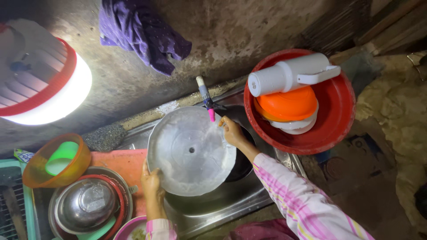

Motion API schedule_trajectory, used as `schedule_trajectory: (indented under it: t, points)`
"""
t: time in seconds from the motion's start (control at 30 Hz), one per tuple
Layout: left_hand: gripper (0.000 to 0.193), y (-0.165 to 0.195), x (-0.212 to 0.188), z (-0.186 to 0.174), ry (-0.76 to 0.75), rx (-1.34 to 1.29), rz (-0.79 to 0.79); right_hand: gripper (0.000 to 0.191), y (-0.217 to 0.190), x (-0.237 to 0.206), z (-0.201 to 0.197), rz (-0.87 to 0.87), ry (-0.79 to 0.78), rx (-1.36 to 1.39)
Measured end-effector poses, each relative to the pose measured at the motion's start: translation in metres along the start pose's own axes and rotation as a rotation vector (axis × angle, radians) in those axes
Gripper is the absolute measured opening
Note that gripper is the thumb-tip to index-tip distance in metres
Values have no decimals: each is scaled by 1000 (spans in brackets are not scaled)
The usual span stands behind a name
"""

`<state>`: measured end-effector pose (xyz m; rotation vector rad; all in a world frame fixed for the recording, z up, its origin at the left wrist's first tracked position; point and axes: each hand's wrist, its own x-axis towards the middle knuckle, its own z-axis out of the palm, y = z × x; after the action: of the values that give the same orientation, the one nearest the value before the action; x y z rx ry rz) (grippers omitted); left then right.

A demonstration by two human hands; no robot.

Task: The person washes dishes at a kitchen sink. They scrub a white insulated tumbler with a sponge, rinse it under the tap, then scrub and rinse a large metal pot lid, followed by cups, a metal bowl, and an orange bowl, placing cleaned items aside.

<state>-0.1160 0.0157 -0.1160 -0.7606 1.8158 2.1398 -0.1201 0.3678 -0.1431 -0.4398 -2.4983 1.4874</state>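
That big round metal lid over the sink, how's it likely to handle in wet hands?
The metal lid looks thin and stiff, probably light for its width. Its wet, smooth face is likely slippery, so the left hand and right hand gripping opposite rims seems sensible. Held tilted, it could swing.

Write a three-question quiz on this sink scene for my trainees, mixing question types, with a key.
1. True or false: both hands grip the round metal lid over the steel sink.
2. What lies on top in the red basin? A) a white jug B) a purple cloth C) a green cup
3. Fill in: the right hand is at the lid's edge just below the tap's ____ spout tip.

Key
1. True: the left hand holds the lower left edge, the right hand the upper right edge.
2. A: the white jug lies on its side over an orange bowl.
3. pink
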Motion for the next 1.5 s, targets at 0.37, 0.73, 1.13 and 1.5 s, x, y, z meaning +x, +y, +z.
schedule_trajectory:
  t: [0.37, 0.73, 1.13, 1.5]
  points:
    - [73, -47, -16, 47, -213, -228, -398, 20, -98, 38, -83, -513, 130, -354]
    - [74, -34, -32, 6, -195, -19, -499, 19, -101, 86, -83, -620, 172, -838]
    - [38, -35, -81, -57, -303, -222, -465, 48, -211, -111, -172, -773, -868, -238]
    - [63, 98, -132, 52, -583, 288, 200, 22, -100, -47, -233, 135, -29, 1130]
